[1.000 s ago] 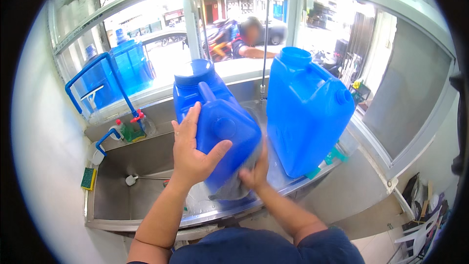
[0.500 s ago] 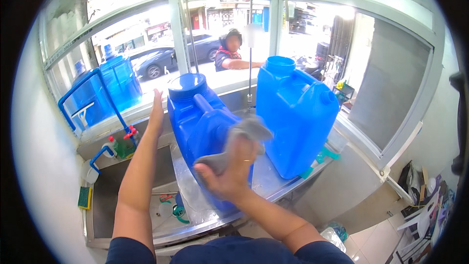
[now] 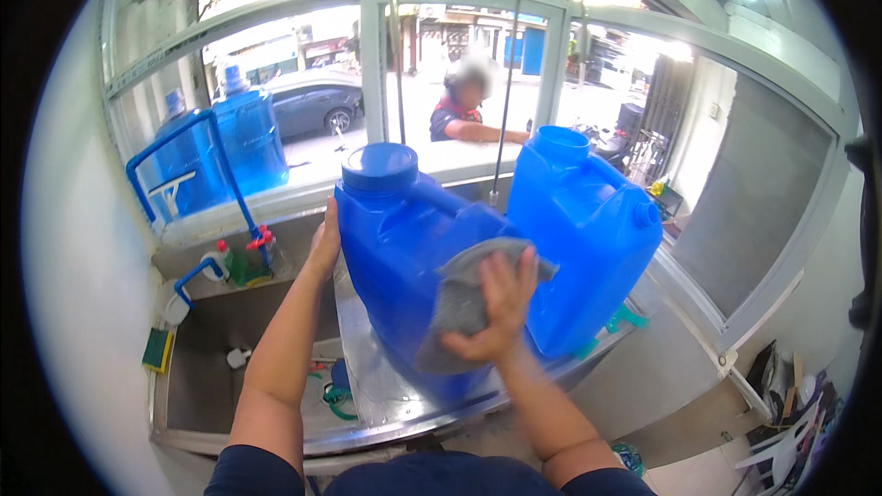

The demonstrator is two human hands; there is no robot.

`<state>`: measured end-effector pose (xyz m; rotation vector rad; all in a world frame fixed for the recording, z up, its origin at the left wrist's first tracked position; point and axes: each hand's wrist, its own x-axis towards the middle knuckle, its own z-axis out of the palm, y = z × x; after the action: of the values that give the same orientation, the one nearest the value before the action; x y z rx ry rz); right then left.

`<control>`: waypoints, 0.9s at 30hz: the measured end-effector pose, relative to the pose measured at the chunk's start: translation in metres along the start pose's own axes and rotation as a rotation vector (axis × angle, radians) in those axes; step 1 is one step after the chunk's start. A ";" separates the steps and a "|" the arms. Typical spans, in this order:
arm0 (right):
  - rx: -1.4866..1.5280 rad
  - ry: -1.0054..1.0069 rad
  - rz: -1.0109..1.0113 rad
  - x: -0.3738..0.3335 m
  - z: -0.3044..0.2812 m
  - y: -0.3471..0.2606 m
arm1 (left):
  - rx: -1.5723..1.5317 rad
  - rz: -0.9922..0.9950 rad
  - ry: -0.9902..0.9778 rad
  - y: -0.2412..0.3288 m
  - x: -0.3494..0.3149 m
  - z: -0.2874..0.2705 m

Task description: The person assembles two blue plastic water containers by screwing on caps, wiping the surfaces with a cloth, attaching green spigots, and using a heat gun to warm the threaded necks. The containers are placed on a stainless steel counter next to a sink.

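A large blue water jug (image 3: pixel 395 257) with its screw cap on stands tilted on the steel counter in front of me. My left hand (image 3: pixel 328 237) lies flat along its left side, fingers stretched up and partly hidden by the jug's edge. On the jug's near right face, my right hand (image 3: pixel 496 308) presses a grey cloth (image 3: pixel 459 303), fingers spread over it and thumb at its lower part. A second blue jug (image 3: pixel 579 248), its wide mouth uncapped, stands close on the right.
A steel sink (image 3: pixel 207 358) lies at left, with blue pipes (image 3: pixel 223 170) and a sponge (image 3: pixel 157 349) beside it. Clear blue water containers (image 3: pixel 253 133) stand by the window. Outside, a helmeted person (image 3: pixel 459 110) rests an arm on the sill. Thin metal spouts (image 3: pixel 508 101) rise behind the jugs.
My left hand has come against the jug's side. My right hand has moved the cloth down and spread it over the jug's face. The view has shifted slightly.
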<state>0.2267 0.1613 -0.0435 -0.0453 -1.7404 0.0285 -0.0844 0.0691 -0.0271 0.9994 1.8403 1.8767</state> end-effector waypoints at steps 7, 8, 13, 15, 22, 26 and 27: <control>0.547 0.041 0.851 -0.017 0.011 0.067 | 0.482 0.058 0.259 0.029 -0.122 0.008; 0.385 0.074 0.800 -0.018 0.016 0.064 | 0.496 0.065 0.246 0.035 -0.134 0.013; -0.289 0.109 0.500 0.019 0.035 0.054 | 0.478 0.102 0.165 0.055 -0.164 0.026; -0.486 -0.043 0.273 0.038 0.034 0.053 | 0.480 0.161 0.157 0.054 -0.168 0.027; -0.410 -0.789 0.062 0.092 0.016 0.015 | 0.461 0.225 0.125 0.040 -0.173 0.020; -0.486 -1.505 0.130 0.174 0.041 0.025 | 0.440 0.158 0.106 0.036 -0.169 0.017; -0.455 -1.520 0.155 0.178 0.045 0.026 | 0.414 0.153 0.104 0.034 -0.166 0.017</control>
<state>0.1524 0.1962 0.1228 -0.6281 -3.2197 -0.2939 0.0513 -0.0337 -0.0371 1.2220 2.3373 1.6894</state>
